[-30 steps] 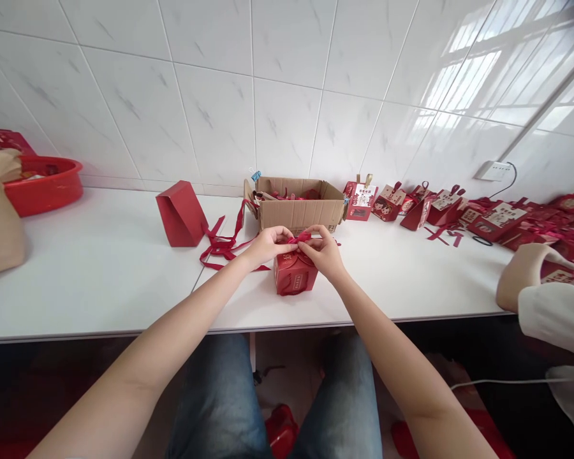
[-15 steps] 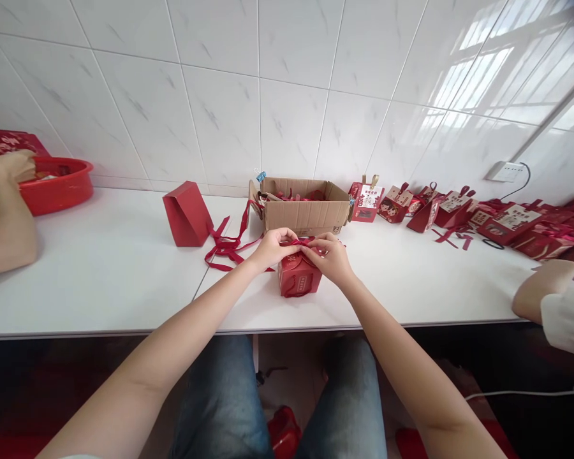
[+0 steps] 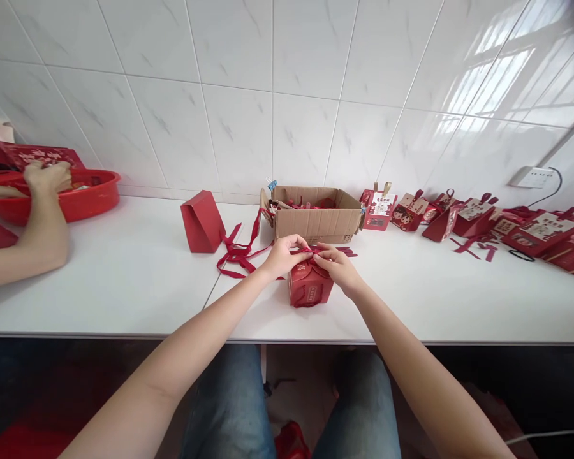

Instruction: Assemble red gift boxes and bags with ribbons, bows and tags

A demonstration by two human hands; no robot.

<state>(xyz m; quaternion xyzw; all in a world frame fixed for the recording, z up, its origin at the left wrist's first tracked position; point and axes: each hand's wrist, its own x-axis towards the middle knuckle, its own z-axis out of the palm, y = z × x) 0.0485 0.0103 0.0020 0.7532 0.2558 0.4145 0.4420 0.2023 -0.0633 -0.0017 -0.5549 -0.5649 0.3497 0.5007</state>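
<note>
A small red gift box [image 3: 310, 287] with gold print stands upright on the white table in front of me. My left hand [image 3: 287, 255] pinches red ribbon [image 3: 310, 251] at the top of this box, thumb against fingers. From the other side my right hand [image 3: 335, 264] grips the same ribbon, its fingertips close to those of the left. The fingers partly cover the ribbon, so I cannot see how it is looped. Loose red ribbons [image 3: 239, 255] lie on the table left of the box, beside a plain red wedge-shaped box [image 3: 203, 222].
Behind the gift box stands an open cardboard box [image 3: 316, 223] with ribbons inside. Several red gift boxes [image 3: 473, 215] line the wall at right, near a black ring [image 3: 521, 255]. At left, another person's hand [image 3: 48, 177] reaches into a red basin [image 3: 93, 197].
The view has shifted a little to the left. Both hands remain at the ribbon on top of the box, with small finger movements. The other person's arm at right has gone out of view.
</note>
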